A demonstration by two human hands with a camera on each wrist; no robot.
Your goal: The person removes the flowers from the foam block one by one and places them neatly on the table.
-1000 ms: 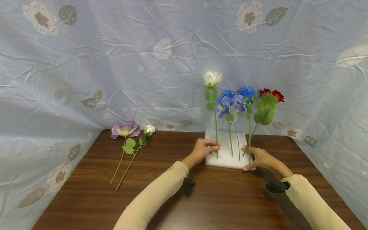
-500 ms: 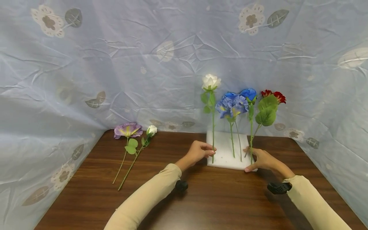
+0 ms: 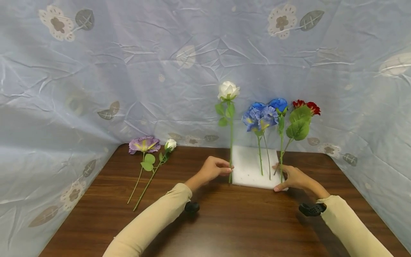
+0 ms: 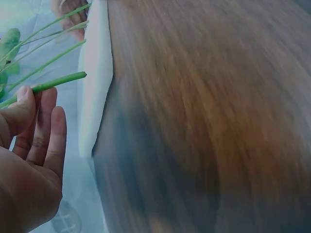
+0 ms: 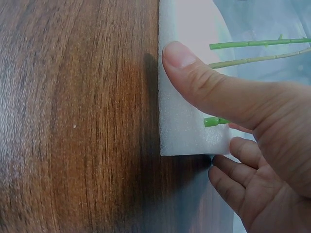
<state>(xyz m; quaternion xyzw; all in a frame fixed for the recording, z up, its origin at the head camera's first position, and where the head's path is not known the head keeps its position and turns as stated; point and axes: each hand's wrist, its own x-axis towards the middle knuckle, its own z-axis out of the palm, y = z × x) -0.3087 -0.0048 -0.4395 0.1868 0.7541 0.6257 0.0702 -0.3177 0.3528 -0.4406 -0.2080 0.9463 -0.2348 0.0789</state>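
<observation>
My left hand (image 3: 211, 170) pinches the lower stem of a white artificial rose (image 3: 228, 90) between thumb and fingers. The rose is upright at the left edge of a white foam block (image 3: 248, 170). In the left wrist view the cut end of its green stem (image 4: 68, 79) shows bare, pointing at the block. My right hand (image 3: 293, 177) grips the block's front right corner, thumb (image 5: 187, 60) on it and fingers round the side. Standing in the block are a ruffled light-blue flower (image 3: 260, 117), a blue rose (image 3: 278, 105) and red flowers (image 3: 312, 107) with large green leaves.
On the left of the brown wooden table (image 3: 224, 221) lie a purple flower (image 3: 144, 144) and a white rosebud (image 3: 170, 144), stems toward the front. A pale blue floral cloth (image 3: 192, 85) hangs behind and at both sides.
My left hand has moved left with the white rose, from over the foam block to its left edge. The right hand stays at the block's corner. The view has shifted slightly.
</observation>
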